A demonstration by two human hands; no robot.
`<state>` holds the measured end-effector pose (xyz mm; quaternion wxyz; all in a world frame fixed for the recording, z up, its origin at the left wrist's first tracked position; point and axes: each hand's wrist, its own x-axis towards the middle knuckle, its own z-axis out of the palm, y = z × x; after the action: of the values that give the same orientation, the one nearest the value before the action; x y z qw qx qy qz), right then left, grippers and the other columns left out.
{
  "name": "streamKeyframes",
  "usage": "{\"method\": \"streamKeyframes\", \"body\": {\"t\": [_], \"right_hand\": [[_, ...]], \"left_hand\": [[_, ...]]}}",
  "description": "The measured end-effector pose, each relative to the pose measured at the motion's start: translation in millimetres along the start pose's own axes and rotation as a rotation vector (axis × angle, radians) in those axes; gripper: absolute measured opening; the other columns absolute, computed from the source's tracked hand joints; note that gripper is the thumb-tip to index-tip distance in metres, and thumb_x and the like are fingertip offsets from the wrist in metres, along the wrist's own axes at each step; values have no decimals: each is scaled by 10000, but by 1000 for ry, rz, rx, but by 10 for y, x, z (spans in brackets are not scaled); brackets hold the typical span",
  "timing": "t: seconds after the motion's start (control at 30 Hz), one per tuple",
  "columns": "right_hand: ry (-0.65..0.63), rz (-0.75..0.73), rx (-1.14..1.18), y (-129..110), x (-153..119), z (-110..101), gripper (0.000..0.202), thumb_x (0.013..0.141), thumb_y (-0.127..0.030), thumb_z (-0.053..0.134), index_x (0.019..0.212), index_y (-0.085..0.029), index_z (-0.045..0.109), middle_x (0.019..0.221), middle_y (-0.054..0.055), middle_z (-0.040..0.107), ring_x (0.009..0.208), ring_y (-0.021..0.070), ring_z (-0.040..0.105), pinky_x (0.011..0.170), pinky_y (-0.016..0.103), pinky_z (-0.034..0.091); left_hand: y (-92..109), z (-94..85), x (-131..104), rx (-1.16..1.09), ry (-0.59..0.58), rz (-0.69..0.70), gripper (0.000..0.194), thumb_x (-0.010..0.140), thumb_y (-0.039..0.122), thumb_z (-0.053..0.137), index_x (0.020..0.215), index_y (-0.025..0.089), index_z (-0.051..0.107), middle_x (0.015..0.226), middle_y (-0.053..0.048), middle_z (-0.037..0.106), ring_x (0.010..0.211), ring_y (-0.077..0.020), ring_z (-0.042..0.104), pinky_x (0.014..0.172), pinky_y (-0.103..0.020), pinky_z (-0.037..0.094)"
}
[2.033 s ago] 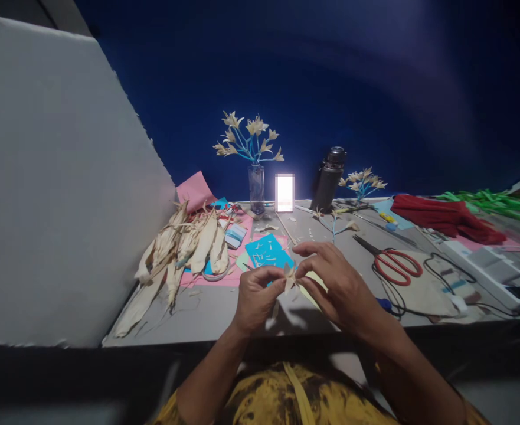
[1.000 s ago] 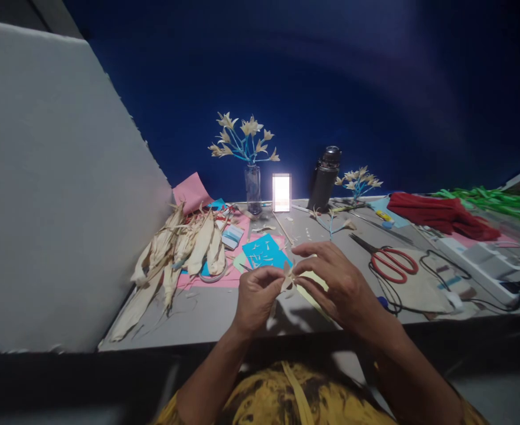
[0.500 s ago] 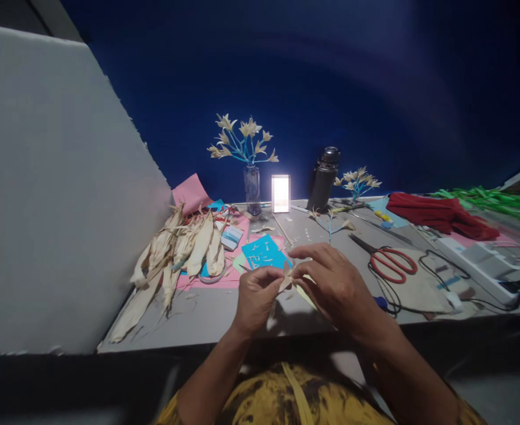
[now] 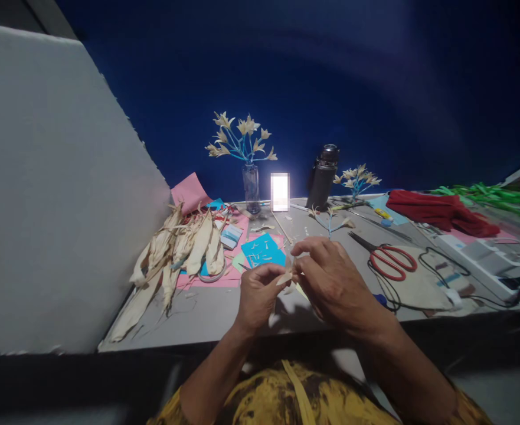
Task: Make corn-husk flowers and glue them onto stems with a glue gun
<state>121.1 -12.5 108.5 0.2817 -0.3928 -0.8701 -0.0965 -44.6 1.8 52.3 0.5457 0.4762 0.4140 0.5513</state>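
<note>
Flower (image 4: pixel 285 279), small, pale and husk-like, is suspended between both hands above the near part of the table (image 4: pixel 184 327). Left hand (image 4: pixel 255 298): thumb and forefinger pinched together on a petal. Right hand (image 4: pixel 337 289): fingers curled, tips close together at the flower's other side; we cannot tell whether they grip it.

Handling, our judgement: we would steady the flower near its base with a light left pinch and make small right-hand adjustments, since thin petals could crease or tear under a hard pull.

Beyond the fingers lies blue paper (image 4: pixel 260 251) bearing pale slivers. To the left, dried husks (image 4: pixel 200 251); to the right, red-handled scissors (image 4: pixel 393 262), blades slightly apart. Farther back, a glass vase (image 4: pixel 251 192) and a dark flask (image 4: pixel 321 186).

Labels: we can read no brand or writing; print on the yellow tube (image 4: pixel 382 215) is too small.
</note>
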Motion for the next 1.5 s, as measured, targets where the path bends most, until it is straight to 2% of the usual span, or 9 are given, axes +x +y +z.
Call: {"method": "streamKeyframes", "body": {"t": [0.2, 0.5, 0.67, 0.77, 0.9, 1.0, 1.17, 1.37, 1.5], "right_hand": [[76, 10, 0, -16, -13, 43, 93, 945, -125, 498, 922, -170, 576, 1170, 147, 599, 1138, 286, 506, 899, 448, 414], [204, 48, 81, -52, -24, 126, 99, 920, -106, 537, 924, -183, 599, 1189, 141, 602, 1169, 288, 515, 941, 480, 436], [371, 42, 270, -33, -98, 34, 236, 891, -91, 585, 1082, -219, 637, 1141, 127, 635, 1080, 264, 581, 912, 468, 496], [438, 117, 358, -27, -191, 62, 197, 895, -107, 597, 1041, -228, 653, 995, 100, 680, 959, 243, 639, 840, 421, 531], [243, 279, 448, -64, -323, 333, 107, 945, -197, 546, 938, -209, 653, 875, 67, 694, 740, 181, 657, 657, 289, 535], [84, 324, 475, -112, -395, 584, 108, 938, -233, 555, 944, -195, 656, 845, 46, 699, 647, 155, 640, 614, 259, 525], [55, 382, 582, -139, -439, 774, 152, 937, -205, 547, 856, -196, 676, 809, 36, 714, 733, 175, 674, 680, 269, 516], [81, 434, 616, -99, -427, 783, 190, 916, -199, 552, 771, -186, 674, 718, 25, 687, 666, 170, 643, 630, 263, 472], [57, 490, 661, -57, -439, 834, 215, 906, -216, 546, 734, -183, 670, 698, 24, 672, 661, 170, 630, 634, 260, 464]], "left_hand": [[15, 58, 30, -54, 80, -56, 171, 582, 247, 837, 637, 142, 714, 613, -6, 664, 581, -126, 569, 588, -233, 452], [-34, 66, 37, -55, 114, -32, 157, 606, 251, 829, 658, 144, 727, 628, -6, 672, 610, -130, 573, 626, -240, 460], [-112, 18, 60, -136, 83, -35, 269, 621, 366, 846, 705, 141, 725, 670, -21, 683, 657, -146, 593, 686, -270, 479], [-111, 5, 67, -200, 79, -66, 343, 612, 430, 857, 691, 137, 696, 656, -27, 670, 655, -149, 599, 688, -287, 485], [-32, 34, 58, -315, 75, -103, 393, 566, 439, 893, 693, 132, 683, 666, -21, 666, 644, -132, 605, 652, -263, 476], [36, 69, 45, -458, 56, -146, 395, 533, 393, 922, 699, 136, 673, 667, -8, 666, 634, -118, 616, 653, -249, 488], [55, 69, 19, -572, 86, -189, 391, 502, 351, 940, 688, 147, 663, 708, -9, 694, 699, -150, 677, 756, -300, 538], [-98, 4, -44, -216, 29, -146, 303, 660, 393, 854, 781, 133, 756, 747, -70, 737, 757, -186, 684, 766, -300, 522], [-197, -31, -63, -43, 16, -79, 273, 687, 394, 826, 770, 139, 773, 778, -67, 738, 771, -191, 667, 751, -282, 512]]}}
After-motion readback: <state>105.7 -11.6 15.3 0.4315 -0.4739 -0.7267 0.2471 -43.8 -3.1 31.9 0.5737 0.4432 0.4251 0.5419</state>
